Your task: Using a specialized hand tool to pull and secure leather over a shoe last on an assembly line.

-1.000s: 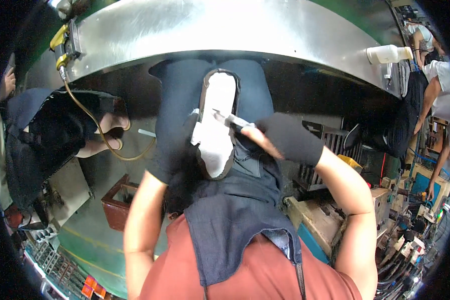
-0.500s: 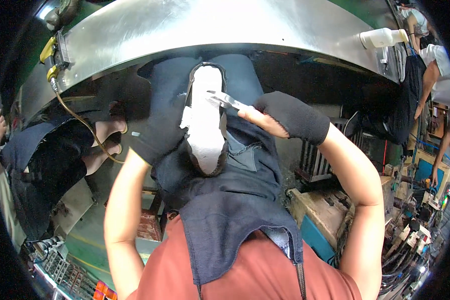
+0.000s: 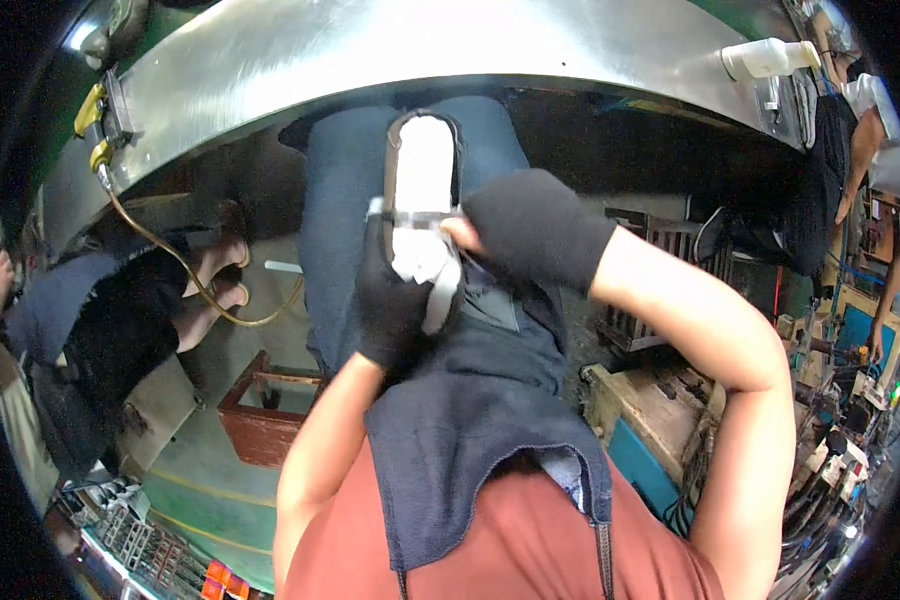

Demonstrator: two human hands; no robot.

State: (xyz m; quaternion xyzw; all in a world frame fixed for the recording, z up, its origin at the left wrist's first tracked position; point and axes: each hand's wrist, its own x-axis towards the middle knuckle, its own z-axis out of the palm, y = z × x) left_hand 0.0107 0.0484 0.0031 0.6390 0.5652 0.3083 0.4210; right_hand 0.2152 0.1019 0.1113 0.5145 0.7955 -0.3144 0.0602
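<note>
A shoe-shaped piece (image 3: 425,160) with a white underside and a dark rim lies across my thighs, sole side up. My left hand (image 3: 395,310), in a black fingerless glove, is closed round its left side toward the near end. My right hand (image 3: 530,225), gloved alike, is closed on metal pliers (image 3: 425,218), whose jaws lie over the middle of the white underside. The pliers' handles are mostly hidden by that hand. Near the left hand, a strip of white material (image 3: 440,295) stands up from the near half.
A steel bench (image 3: 370,45) curves across the front, with a white bottle (image 3: 770,58) at right and a yellow air tool (image 3: 95,125) on a hose at left. A reddish wooden stool (image 3: 260,415) stands at lower left. Another person (image 3: 110,310) is at left.
My right hand has moved left and nearer, bringing the pliers across the white underside. My left hand has shifted right and nearer along the piece. The white strip now stands folded up.
</note>
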